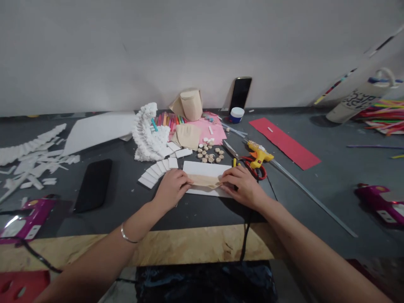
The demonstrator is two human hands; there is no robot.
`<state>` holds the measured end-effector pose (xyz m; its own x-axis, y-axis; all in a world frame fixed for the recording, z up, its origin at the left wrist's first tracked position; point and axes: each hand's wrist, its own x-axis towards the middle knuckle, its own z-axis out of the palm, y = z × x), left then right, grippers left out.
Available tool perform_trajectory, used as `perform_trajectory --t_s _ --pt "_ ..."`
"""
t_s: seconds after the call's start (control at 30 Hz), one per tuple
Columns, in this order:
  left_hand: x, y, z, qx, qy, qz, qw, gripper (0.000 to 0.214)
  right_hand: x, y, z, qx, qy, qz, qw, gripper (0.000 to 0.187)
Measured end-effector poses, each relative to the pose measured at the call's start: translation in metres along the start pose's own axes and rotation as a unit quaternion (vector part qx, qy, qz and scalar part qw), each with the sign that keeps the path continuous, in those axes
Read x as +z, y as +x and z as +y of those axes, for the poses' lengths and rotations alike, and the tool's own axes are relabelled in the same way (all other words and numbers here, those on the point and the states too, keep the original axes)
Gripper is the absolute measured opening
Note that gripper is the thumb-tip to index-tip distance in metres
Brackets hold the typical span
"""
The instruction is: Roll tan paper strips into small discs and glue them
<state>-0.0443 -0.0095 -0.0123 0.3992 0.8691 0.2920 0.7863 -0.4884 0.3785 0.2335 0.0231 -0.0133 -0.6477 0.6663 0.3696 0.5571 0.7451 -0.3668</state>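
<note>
A white foam board [205, 169] lies on the dark floor mat in front of me. Across it runs a tan strip of paper [204, 180]. My left hand [172, 187] pinches the strip's left end with curled fingers. My right hand [241, 185] presses and grips its right end, fingers bent down. A silver bangle is on my left wrist. Just beyond the board are several small round wooden discs [210, 153] and a fan of white foam rectangles [156, 171].
A yellow glue gun [259, 153] and red-handled scissors [249, 164] lie right of the board, with a long metal ruler [311, 197]. A black phone [94, 184] lies at left, a white foam spiral model [147, 132] behind, red paper [284, 143] at right.
</note>
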Motion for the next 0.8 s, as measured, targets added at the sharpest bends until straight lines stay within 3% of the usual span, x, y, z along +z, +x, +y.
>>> perform_trajectory --t_s 0.2,0.53,0.63,0.8 --pt "-0.0023 0.0024 0.0031 -0.023 0.005 -0.012 1.0 0.013 0.0081 0.0055 -0.0057 0.035 0.01 0.018 0.999 0.014" --pt "-0.0026 0.005 0.0041 -0.063 -0.028 -0.018 0.997 0.01 0.0048 0.0042 -0.0082 0.023 0.025 -0.017 0.999 0.02" --pt "-0.0032 0.0045 0.0048 -0.065 -0.036 -0.022 0.997 0.01 0.0084 0.0032 -0.0081 0.037 0.021 -0.01 0.999 0.009" --pt "-0.0041 0.0049 0.0039 -0.085 -0.062 -0.023 0.994 0.014 0.0084 0.0005 -0.003 0.047 0.04 -0.002 0.998 0.01"
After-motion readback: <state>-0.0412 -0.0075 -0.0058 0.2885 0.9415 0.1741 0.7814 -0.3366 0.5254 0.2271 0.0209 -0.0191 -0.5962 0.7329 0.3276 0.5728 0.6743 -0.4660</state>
